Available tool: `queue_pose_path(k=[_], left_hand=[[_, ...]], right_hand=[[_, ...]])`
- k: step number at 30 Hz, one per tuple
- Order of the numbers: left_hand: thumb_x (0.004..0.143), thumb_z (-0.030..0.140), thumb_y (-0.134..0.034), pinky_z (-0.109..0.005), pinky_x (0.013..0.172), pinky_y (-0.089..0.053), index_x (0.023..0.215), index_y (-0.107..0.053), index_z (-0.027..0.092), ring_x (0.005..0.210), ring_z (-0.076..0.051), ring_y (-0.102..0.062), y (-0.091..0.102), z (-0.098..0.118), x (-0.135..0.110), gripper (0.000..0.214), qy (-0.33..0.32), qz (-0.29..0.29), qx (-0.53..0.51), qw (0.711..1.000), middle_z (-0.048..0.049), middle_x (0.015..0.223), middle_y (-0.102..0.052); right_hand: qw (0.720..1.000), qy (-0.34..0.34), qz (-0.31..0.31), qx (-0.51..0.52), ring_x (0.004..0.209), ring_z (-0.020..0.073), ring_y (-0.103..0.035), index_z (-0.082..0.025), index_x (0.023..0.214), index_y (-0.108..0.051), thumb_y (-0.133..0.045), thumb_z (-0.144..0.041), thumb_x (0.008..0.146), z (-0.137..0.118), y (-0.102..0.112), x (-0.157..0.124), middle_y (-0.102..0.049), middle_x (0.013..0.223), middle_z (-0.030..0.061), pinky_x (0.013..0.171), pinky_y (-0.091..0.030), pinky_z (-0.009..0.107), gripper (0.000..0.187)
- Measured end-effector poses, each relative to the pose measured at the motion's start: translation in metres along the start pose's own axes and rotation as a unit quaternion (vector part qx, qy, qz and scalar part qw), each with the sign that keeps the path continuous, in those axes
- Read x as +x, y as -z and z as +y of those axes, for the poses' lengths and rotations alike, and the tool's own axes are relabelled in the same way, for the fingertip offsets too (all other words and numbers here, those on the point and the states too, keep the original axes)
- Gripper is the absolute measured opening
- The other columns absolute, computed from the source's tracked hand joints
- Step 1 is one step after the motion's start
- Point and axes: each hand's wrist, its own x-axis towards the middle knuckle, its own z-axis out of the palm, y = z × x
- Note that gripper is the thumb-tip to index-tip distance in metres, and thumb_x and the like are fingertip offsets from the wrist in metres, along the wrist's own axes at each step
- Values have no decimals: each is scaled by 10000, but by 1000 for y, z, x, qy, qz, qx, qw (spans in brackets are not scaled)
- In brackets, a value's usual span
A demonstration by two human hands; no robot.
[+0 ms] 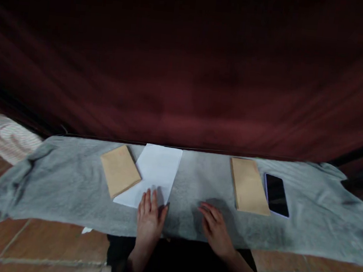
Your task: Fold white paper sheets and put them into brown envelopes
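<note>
My left hand (150, 219) lies flat, fingers stretched out, with its fingertips on the near edge of a white sheet of paper (154, 172). My right hand (215, 228) rests open on the grey cloth (66, 184), palm down, holding nothing. A tan envelope (120, 170) lies partly over the left side of the white paper. A second stack of tan envelopes (249, 185) lies to the right, beyond my right hand.
A black phone (277, 195) lies beside the right envelopes. A dark red curtain (186, 89) hangs behind the cloth. Reddish floor tiles (27, 245) show in front. A striped white cloth (8, 137) lies at the far left.
</note>
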Motion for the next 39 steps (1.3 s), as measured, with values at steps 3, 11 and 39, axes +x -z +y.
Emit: queue_pose_path(k=[3, 11, 39], left_hand=[[1007, 452, -450, -625, 1127, -398, 1495, -445, 52, 1465, -435, -389, 3, -20, -8, 631, -6, -8, 60, 998, -300, 1541, -443], [958, 455, -573, -576, 1098, -443, 1363, -628, 119, 1366, -429, -520, 14, -7, -7, 529, -32, -66, 114, 991, -213, 1450, -587], [1013, 411, -508, -446, 1068, -494, 1219, -674, 165, 1216, -273, -644, 12, 135, -34, 362, -264, -24, -99, 959, -121, 1267, -715]], right_hand=[[998, 30, -37, -35, 1276, 230, -594, -313, 1375, -596, -501, -86, 928, -21, -13, 13, -632, 1402, 38, 1078, -486, 429, 511], [989, 57, -88, -106, 1305, 229, -549, -259, 1376, -575, -503, -58, 904, -29, -15, 16, -606, 1439, 45, 1143, -390, 440, 518], [870, -324, 137, 345, 851, 222, -672, -201, 1010, -704, -691, -444, 733, 22, 19, 45, -751, 922, 45, 823, -549, 342, 369]])
